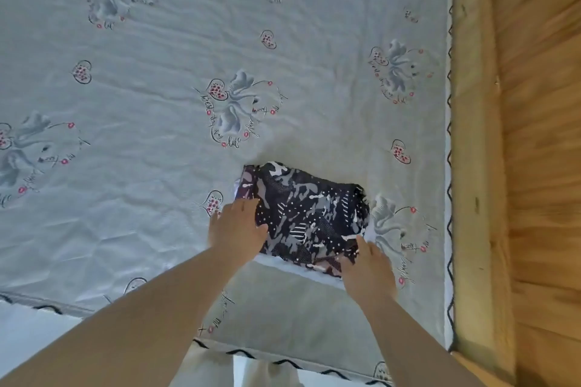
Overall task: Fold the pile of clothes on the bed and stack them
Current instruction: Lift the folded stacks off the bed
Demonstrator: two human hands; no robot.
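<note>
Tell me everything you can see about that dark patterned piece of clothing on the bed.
The dark patterned garment is navy-black cloth printed with grey and white camouflage-like blotches, white dots and small striped patches. It looks thin and soft. It lies folded into a compact, roughly rectangular bundle, flat on the pale printed bedsheet, near the bed's near edge. A purplish layer peeks out at its far left corner. The left hand rests on its left edge, and the right hand touches its near right corner, fingers fairly straight.

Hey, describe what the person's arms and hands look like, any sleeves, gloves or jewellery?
Both forearms are bare up to the frame edge, with no sleeves in view. The left hand and right hand wear no gloves, and no rings, watch or bracelets show.
</note>
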